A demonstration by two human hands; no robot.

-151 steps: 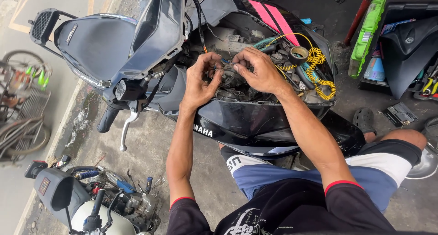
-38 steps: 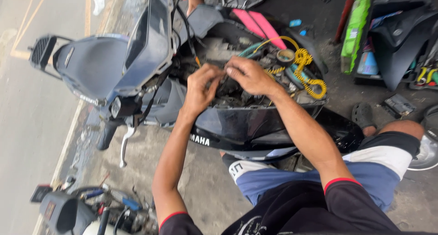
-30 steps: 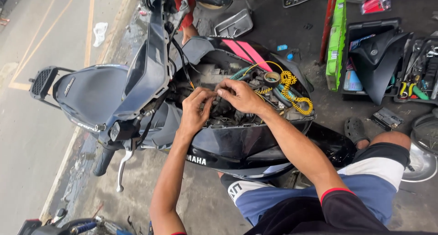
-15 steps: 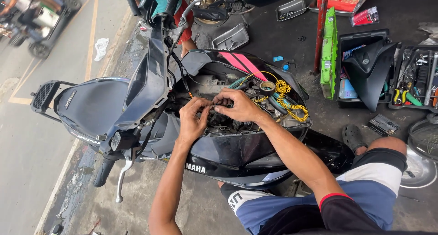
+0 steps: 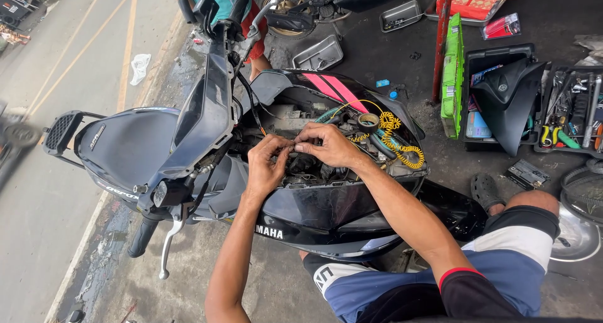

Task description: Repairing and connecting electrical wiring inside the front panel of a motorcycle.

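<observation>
A: State the position of both hands.

B: Left hand [image 5: 267, 166] and right hand [image 5: 326, 145] meet over the opened front cavity of the black scooter [image 5: 326, 213], fingertips touching.

A: Grip condition?

B: Both grips are closed in a pinch on a small part [image 5: 294, 146] among the wiring; what kind of part cannot be told.

A: Surroundings?

B: A yellow coiled cable [image 5: 402, 148] lies just right of the hands, inside the cavity. An open tool case [image 5: 575, 113] sits on the floor, well apart.
</observation>
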